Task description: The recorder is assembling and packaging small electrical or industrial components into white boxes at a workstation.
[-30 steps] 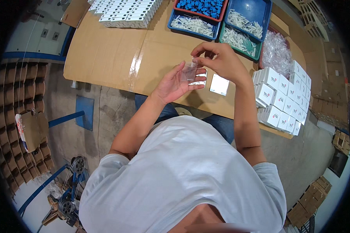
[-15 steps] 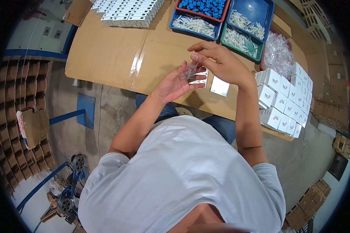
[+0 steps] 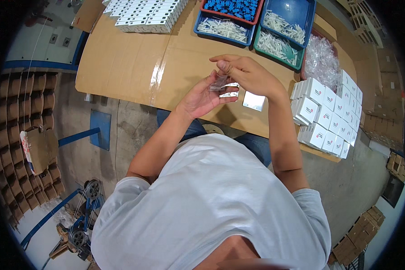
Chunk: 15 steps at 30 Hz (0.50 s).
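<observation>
Above the near edge of the desk (image 3: 121, 63), the left hand (image 3: 197, 100) is turned palm up, its thumb and fingers partly curled around a transparent plastic piece (image 3: 218, 83). The right hand (image 3: 254, 75) is positioned over the far side of the piece, thumb and forefinger extended; whether it touches the piece cannot be determined.

Handling: the piece appears thin and light. Its glossy surface is probably slippery, and a hard pinch may crease or crack it; stiffness cannot be confirmed. Hold it lightly by opposite side edges.

Edges: behind the left fingers lies a shiny pale item (image 3: 231, 94), partly covered. Just beside it, below the right hand, a flat white square (image 3: 254, 101) lies on the desk. The near desk edge passes beneath the left wrist; a piece released there could reach the floor (image 3: 139, 130).

Room: the widest working area extends left of the left hand, up to the white cartons (image 3: 146, 24) ahead-left. Ahead of the hands, the raised rims of a blue tray (image 3: 220, 40) and a green tray (image 3: 279, 60) limit reach. Right of the right hand, stacked white boxes (image 3: 321, 117) restrict outward travel.
</observation>
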### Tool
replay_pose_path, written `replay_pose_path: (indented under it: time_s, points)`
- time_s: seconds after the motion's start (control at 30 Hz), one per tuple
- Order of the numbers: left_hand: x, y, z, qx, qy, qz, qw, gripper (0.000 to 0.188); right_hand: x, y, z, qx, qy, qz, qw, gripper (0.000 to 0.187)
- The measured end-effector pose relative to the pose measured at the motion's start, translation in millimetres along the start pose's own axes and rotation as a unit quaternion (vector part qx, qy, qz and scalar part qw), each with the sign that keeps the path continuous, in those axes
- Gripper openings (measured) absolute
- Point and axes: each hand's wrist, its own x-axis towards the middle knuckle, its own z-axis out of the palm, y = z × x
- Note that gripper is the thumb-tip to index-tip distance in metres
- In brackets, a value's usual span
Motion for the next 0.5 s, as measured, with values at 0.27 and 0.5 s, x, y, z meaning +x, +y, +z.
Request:
replay_pose_path:
  time_s: [0.27,0.5]
  points:
    - [-1,2,7,0.007,0.058,0.000,0.998,0.044,6,8,5,-0.098,0.000,-0.024,0.995,0.054]
    - [0,-2,-2,0.016,0.043,-0.002,0.999,0.045,-5,12,7,-0.107,-0.004,-0.033,0.994,0.045]
